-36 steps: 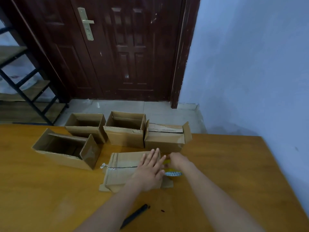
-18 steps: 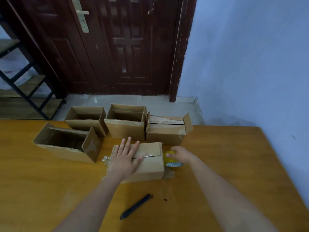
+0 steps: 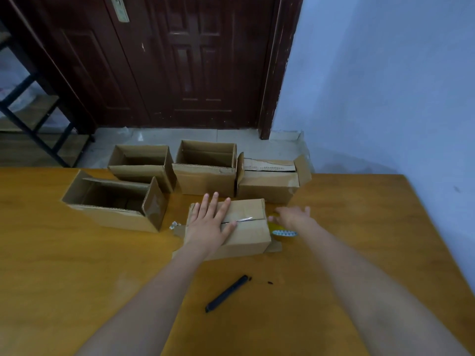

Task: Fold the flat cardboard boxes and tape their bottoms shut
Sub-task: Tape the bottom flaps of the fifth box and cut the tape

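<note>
A cardboard box (image 3: 250, 233) lies bottom-up in the middle of the table, its two flaps meeting at a seam with a shiny strip of tape along it. My left hand (image 3: 209, 223) presses flat on the box's left part, fingers straight and spread. Just right of the box sits a yellow tape roll (image 3: 281, 230), partly hidden by my right hand (image 3: 293, 216), which hovers over it with fingers spread. Whether that hand touches the roll is unclear.
Several folded open boxes stand behind: one at the left (image 3: 115, 201), then two side by side (image 3: 144, 167) (image 3: 205, 170), and one with loose flaps (image 3: 270, 181). A black pen (image 3: 227, 292) lies near me. The wooden table (image 3: 77, 265) ends at its far edge before a door.
My left hand slid leftward along the box top from its right part. My right hand loosened from the tape roll and its fingers spread. The camera tilted down.
</note>
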